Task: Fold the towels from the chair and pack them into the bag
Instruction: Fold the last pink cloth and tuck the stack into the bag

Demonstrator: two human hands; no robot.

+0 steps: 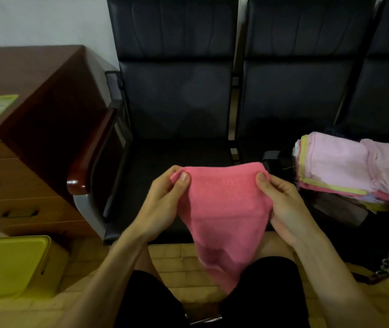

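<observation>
Left hand point(162, 200) and right hand point(281, 204) each pinched a top corner of the pink towel point(224, 209), which hung over the black chair point(179, 150) seat edge. Folded towel stack point(345, 166) sat right, on the dark bag point(340, 209).

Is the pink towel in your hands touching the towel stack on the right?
Apart. Head view: left hand and right hand pinch the pink towel at its top corners; a dark gap shows between it and the towel stack.

Waiting room — linked black chairs point(176, 91), wooden desk point(34, 74).
</observation>
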